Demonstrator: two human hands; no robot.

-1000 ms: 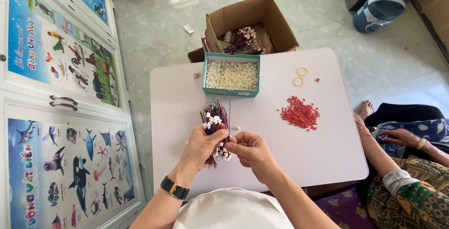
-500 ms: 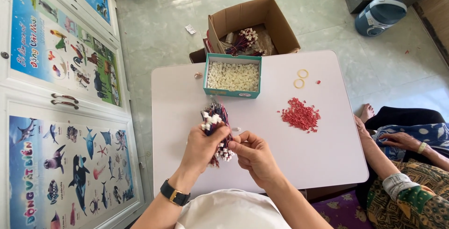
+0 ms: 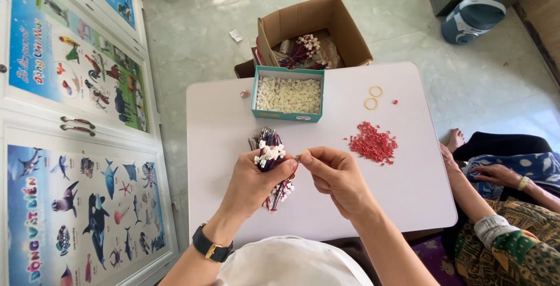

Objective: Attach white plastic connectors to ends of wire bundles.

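Pale green floor tiles (image 3: 192,41) surround a low white table (image 3: 408,198), seen from the head camera looking straight down. Over the near half of the table, the left hand (image 3: 251,184), with a black wristwatch (image 3: 211,245) on its wrist, is closed around a bundle of thin dark red and black wires (image 3: 271,163) tipped with small white connectors; the bundle stands roughly upright in the fist, with connector ends showing both above and below the fingers. The right hand (image 3: 335,175) sits just beside it, touching it at the fingertips, thumb and forefinger pinched together on something small at the bundle's upper end; what exactly is pinched is too small to tell. At the far side of the table rests a teal box (image 3: 256,96) filled with small white connector pieces. To the right of that box lie two yellow rubber bands (image 3: 373,97), and nearer the hands a loose heap of small red pieces (image 3: 373,144). Beyond the table's far edge, touching it, an open cardboard box (image 3: 338,23) holds more wire bundles. Left of the table stand cabinet doors covered in animal posters (image 3: 76,70). At the table's right edge sits another person, whose hand (image 3: 496,174) rests on patterned clothing.
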